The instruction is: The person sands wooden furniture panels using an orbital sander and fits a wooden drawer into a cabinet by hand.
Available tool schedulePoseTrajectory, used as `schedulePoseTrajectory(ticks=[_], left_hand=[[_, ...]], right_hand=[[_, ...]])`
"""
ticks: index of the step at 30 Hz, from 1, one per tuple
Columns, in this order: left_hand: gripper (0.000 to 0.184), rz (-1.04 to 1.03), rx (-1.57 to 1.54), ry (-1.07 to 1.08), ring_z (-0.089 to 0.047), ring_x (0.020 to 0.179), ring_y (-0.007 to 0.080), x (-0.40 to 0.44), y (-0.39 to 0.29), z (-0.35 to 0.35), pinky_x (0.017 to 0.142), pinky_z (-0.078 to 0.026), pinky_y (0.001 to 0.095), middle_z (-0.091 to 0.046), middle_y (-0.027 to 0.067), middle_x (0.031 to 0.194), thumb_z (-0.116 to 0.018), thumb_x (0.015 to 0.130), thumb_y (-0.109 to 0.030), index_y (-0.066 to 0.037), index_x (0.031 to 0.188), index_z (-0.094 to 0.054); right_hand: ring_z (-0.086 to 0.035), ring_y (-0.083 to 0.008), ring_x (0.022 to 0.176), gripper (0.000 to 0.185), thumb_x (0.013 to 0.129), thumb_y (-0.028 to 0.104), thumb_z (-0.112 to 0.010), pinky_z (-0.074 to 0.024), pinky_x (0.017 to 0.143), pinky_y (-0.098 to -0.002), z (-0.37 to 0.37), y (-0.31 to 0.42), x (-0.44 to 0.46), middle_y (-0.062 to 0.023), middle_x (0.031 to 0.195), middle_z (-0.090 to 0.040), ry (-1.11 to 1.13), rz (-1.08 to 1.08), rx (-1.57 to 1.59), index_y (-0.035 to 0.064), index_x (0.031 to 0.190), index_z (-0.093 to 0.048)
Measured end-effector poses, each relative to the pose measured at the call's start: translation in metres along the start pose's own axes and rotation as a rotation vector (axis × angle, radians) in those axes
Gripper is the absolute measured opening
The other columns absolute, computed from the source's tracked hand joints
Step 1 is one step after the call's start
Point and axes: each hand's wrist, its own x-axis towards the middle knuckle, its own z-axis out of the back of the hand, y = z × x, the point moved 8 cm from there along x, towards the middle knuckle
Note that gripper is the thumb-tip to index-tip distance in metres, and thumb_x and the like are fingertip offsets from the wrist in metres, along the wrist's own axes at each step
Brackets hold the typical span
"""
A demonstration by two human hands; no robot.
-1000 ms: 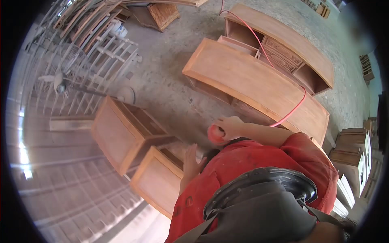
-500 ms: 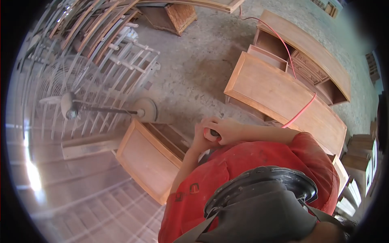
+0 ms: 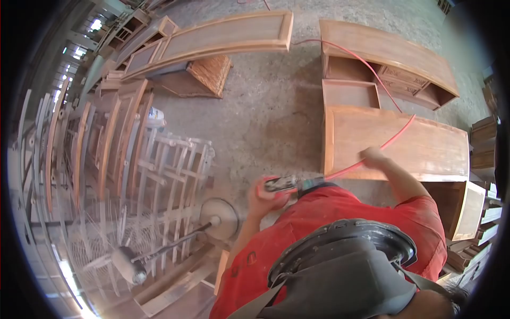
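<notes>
My left hand (image 3: 261,198) is closed around a hand-held air tool (image 3: 281,184), dark and metallic with red on it, in front of my red shirt. A red hose (image 3: 342,172) runs from the tool's right end up over the cabinet. My right hand (image 3: 373,157) is stretched out to the right, its fingers curled on this hose above the near edge of the wooden cabinet (image 3: 393,138). Motion blur softens both hands, and the tool's exact kind does not show.
A second wooden cabinet (image 3: 388,42) lies beyond the near one. At left stand a pedestal fan (image 3: 127,266), a white rack (image 3: 180,170) and several curved wooden strips (image 3: 109,146). A long framed panel (image 3: 223,37) rests at the back on a brown box (image 3: 204,77).
My view has swung, so the fan and racks sit lower. My hands, together before, are now apart: the right one has moved out to the hose, and the tool shows in the left.
</notes>
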Motion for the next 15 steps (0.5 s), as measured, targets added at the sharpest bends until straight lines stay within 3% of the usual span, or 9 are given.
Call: schedulePoseTrajectory(ticks=[2,5,6,8,11,12,13,14,15], left_hand=[[0.055,0.039,-0.148,-0.003,-0.063,0.097,0.0182,0.028,0.007,0.046,0.085,-0.05,0.0332,-0.067,0.0069,0.104,-0.086,0.061,-0.024,-0.003,0.107,-0.063],[0.054,0.058,-0.114,-0.263,-0.064,0.094,0.017,0.041,0.026,0.118,0.084,-0.051,0.0313,-0.068,0.0078,0.101,-0.084,0.06,-0.01,-0.002,0.109,-0.061],[0.052,0.082,-0.18,-0.327,-0.063,0.089,0.0154,0.047,0.052,0.138,0.08,-0.051,0.03,-0.067,0.0065,0.097,-0.081,0.063,-0.007,-0.003,0.11,-0.06],[0.049,0.118,-0.245,-0.379,-0.063,0.084,0.0138,0.072,0.098,0.167,0.076,-0.052,0.0287,-0.066,0.0052,0.093,-0.078,0.066,-0.003,-0.004,0.111,-0.059],[0.046,0.236,-0.68,-0.344,-0.063,0.087,0.0146,0.098,0.139,0.19,0.079,-0.052,0.0299,-0.063,0.0056,0.103,-0.07,0.074,0.002,-0.006,0.117,-0.055],[0.042,0.237,-0.709,-0.503,-0.061,0.084,0.0128,0.117,0.137,0.205,0.076,-0.051,0.029,-0.062,0.0035,0.099,-0.067,0.075,0.005,-0.006,0.114,-0.055],[0.037,0.242,-0.722,-0.527,-0.059,0.08,0.0114,0.133,0.142,0.217,0.072,-0.049,0.0283,-0.06,0.0021,0.097,-0.066,0.077,0.003,-0.008,0.11,-0.055],[0.032,0.247,-0.734,-0.551,-0.057,0.077,0.01,0.149,0.148,0.23,0.068,-0.048,0.0276,-0.059,0.0007,0.094,-0.065,0.078,0.001,-0.009,0.107,-0.055],[0.027,0.251,-0.747,-0.576,-0.055,0.073,0.0086,0.165,0.154,0.242,0.064,-0.047,0.0268,-0.057,-0.0007,0.092,-0.065,0.08,-0.001,-0.01,0.104,-0.056]], right_hand=[[-0.065,-0.035,0.082,0.013,0.082,0.015,-0.052,-0.0492,0.067,-0.0476,0.07,-0.108,-0.017,-0.0177,0.084,-0.065,-0.296,-0.462,0.252,0.0116,0.08,-0.065],[-0.059,-0.0377,0.085,0.012,0.079,0.009,-0.059,-0.0489,0.073,-0.0489,0.198,-0.216,-0.048,-0.0159,0.087,-0.062,-1.042,-0.53,-0.186,0.0142,0.086,-0.067],[-0.058,-0.0396,0.09,0.008,0.079,0.012,-0.062,-0.0482,0.075,-0.0499,0.261,-0.2,-0.072,-0.0161,0.09,-0.062,-1.275,-0.613,-0.23,0.0137,0.086,-0.067],[-0.058,-0.0421,0.093,0.011,0.083,0.017,-0.064,-0.0477,0.078,-0.0506,0.324,-0.253,-0.079,-0.0167,0.105,-0.061,-1.406,-0.709,-0.091,0.0142,0.094,-0.065],[-0.054,-0.0359,0.113,0.036,0.085,0.04,-0.059,-0.0449,0.095,-0.0466,0.408,-0.29,-0.104,-0.0191,0.115,-0.061,-1.515,-1.156,-0.235,0.0271,0.118,-0.064],[-0.053,-0.0358,0.114,0.039,0.083,0.043,-0.059,-0.0446,0.096,-0.0444,0.428,-0.302,-0.118,-0.0208,0.116,-0.06,-1.627,-1.121,-0.236,0.0285,0.118,-0.064],[-0.055,-0.0374,0.11,0.041,0.084,0.051,-0.056,-0.0435,0.097,-0.0421,0.445,-0.296,-0.131,-0.0239,0.108,-0.062,-1.728,-1.281,-0.249,0.0306,0.118,-0.065],[-0.063,-0.0347,0.086,0.052,0.084,0.062,-0.05,-0.0509,0.08,-0.0433,0.481,-0.282,-0.136,-0.0239,0.093,-0.063,-1.6,-1.298,-0.542,0.0244,0.12,-0.06],[-0.063,-0.0347,0.086,0.052,0.084,0.062,-0.05,-0.0509,0.08,-0.0433,0.502,-0.278,-0.143,-0.0239,0.093,-0.063,-1.582,-1.297,-0.558,0.0244,0.12,-0.06]])
